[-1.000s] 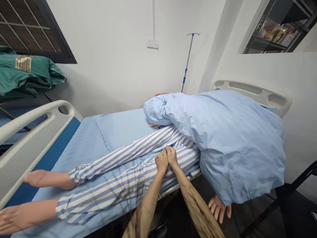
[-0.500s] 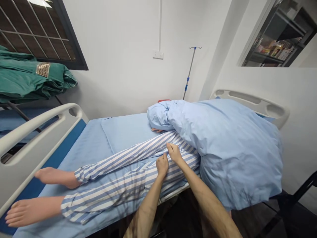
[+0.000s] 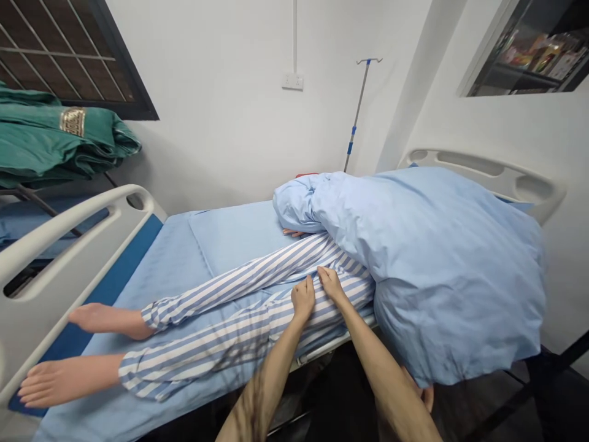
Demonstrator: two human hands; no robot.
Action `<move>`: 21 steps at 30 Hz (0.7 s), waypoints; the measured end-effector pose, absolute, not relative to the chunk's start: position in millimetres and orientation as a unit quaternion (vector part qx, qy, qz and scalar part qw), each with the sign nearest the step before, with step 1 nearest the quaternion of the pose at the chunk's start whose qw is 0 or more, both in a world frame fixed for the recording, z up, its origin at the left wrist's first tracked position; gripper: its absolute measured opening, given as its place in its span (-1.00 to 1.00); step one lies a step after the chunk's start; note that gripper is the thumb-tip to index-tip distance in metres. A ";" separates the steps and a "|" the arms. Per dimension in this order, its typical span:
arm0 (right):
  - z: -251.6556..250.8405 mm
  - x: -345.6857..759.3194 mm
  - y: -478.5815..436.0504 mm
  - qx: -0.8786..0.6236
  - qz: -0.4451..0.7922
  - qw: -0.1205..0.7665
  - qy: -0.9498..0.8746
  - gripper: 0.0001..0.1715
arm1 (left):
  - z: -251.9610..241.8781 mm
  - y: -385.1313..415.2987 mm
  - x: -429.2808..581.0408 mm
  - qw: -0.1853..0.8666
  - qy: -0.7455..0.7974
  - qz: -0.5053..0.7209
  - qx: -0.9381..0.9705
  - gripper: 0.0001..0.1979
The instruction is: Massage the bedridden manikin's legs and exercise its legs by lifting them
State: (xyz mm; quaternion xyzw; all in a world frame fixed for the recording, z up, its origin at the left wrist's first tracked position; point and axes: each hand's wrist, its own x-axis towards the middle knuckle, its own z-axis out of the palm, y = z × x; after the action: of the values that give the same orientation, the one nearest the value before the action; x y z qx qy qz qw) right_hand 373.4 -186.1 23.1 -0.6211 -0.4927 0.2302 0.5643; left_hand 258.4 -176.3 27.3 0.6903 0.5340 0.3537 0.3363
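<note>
The left hand and right hand hide their palms; toward three o'clock, a quilt covers the top of the trousers; at ten, the window is cropped.

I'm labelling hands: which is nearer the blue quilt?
Right. The right hand is close to the blue quilt, not touching; the left hand is farther, toward the footboard.

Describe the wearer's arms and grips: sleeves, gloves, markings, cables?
Left grip and right grip: ungloved; no watch, no rings discernible. Left forearm and right forearm: bare, no sleeves in view, no cables or markings. Blurry dark strands cross the left one.
</note>
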 end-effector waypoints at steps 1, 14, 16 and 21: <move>24.4 373.1 -185.6 -0.622 0.227 0.569 -0.487 -0.38 | 27.5 -176.1 258.6 0.340 0.535 0.351 0.689 -0.48; 25.9 371.3 -185.1 -0.617 0.218 0.596 -0.465 -0.40 | 95.1 -154.7 280.8 0.511 0.451 0.453 0.575 -0.40; 25.7 371.6 -185.7 -0.616 0.226 0.598 -0.461 -0.41 | 93.4 -156.5 288.0 0.525 0.445 0.468 0.555 -0.42; 24.4 372.3 -188.7 -0.614 0.214 0.604 -0.462 -0.45 | 48.2 -172.1 298.9 0.465 0.516 0.424 0.581 -0.48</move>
State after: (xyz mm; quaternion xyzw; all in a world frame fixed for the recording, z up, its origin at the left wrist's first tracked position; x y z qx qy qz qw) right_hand 372.3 -188.7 24.4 -0.6137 -0.4615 0.2142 0.6037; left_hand 298.9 -172.1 48.2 0.5813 0.5157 0.4240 0.4652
